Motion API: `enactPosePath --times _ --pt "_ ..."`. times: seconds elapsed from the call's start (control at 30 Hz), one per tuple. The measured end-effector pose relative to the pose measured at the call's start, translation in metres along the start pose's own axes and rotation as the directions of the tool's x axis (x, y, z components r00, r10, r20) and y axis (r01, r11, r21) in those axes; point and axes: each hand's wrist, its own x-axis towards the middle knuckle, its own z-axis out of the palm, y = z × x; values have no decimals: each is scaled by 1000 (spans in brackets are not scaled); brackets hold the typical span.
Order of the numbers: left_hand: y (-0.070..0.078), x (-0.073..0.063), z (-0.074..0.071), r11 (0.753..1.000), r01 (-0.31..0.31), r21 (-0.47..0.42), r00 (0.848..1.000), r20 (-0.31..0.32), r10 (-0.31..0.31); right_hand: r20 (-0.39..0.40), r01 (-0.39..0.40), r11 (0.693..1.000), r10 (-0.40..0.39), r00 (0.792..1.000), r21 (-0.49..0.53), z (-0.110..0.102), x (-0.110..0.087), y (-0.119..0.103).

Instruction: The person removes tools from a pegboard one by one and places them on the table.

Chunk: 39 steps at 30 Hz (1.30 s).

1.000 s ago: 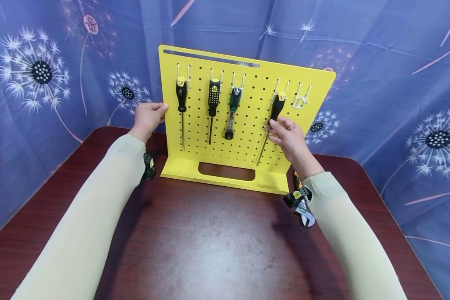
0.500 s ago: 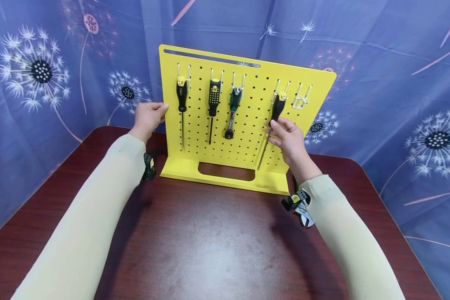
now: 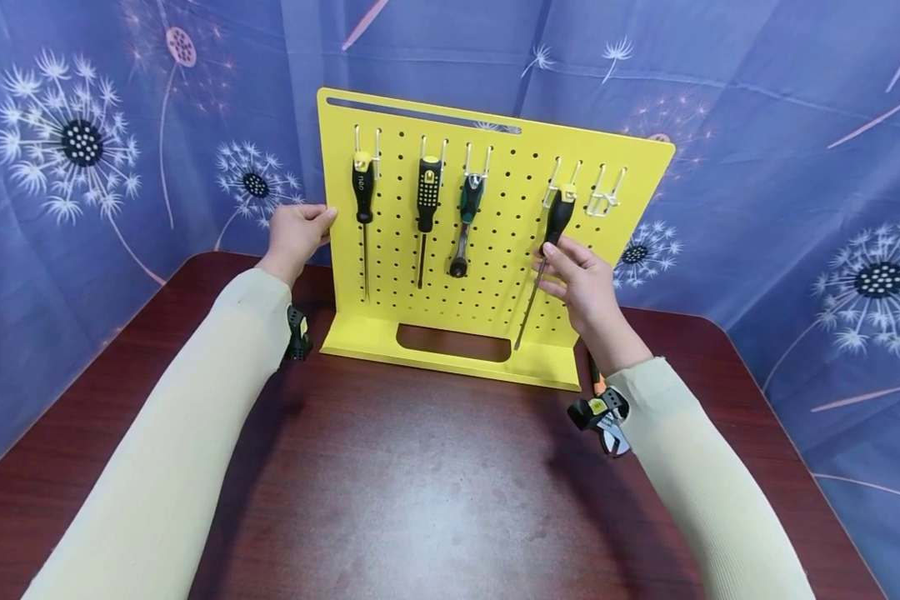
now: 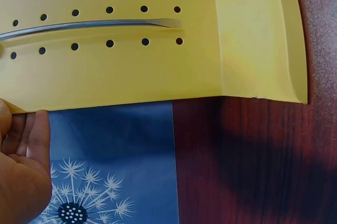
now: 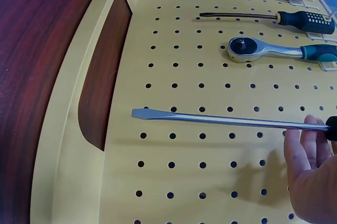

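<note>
The left hand (image 3: pixel 296 237) is pinching the board's (image 3: pixel 570 137) left edge; the right hand (image 3: pixel 587 279) is pinching the screwdriver (image 3: pixel 559 221) at its handle's lower end, the tip pointing down. Rows of holes are separating it from the ratchet (image 3: pixel 471 202). Whether the hook (image 3: pixel 552 177) is bearing the handle, I cannot tell. The wrist camera (image 3: pixel 588 412) is partly covering the wrench (image 3: pixel 613 438). The table (image 3: pixel 420 467) is reflecting light; a blue curtain (image 3: pixel 780 150) is hanging behind.

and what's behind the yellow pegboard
A patterned blue curtain hangs behind the yellow pegboard, showing through its top slot too; reddish-brown tabletop shows through the lower cutout. Whatever else it covers can't be seen.
</note>
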Motion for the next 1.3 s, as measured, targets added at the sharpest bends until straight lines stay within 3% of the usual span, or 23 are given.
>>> enactPosePath --times 0.8,1.3 --pt "0 -1 -1 1000 -4 -13 1000 11 5 3 -23 1000 23 1000 20 1 -18 -7" --pt "0 -1 0 1000 -9 -26 1000 10 9 22 14 1000 -15 1000 26 0 -22 -7"
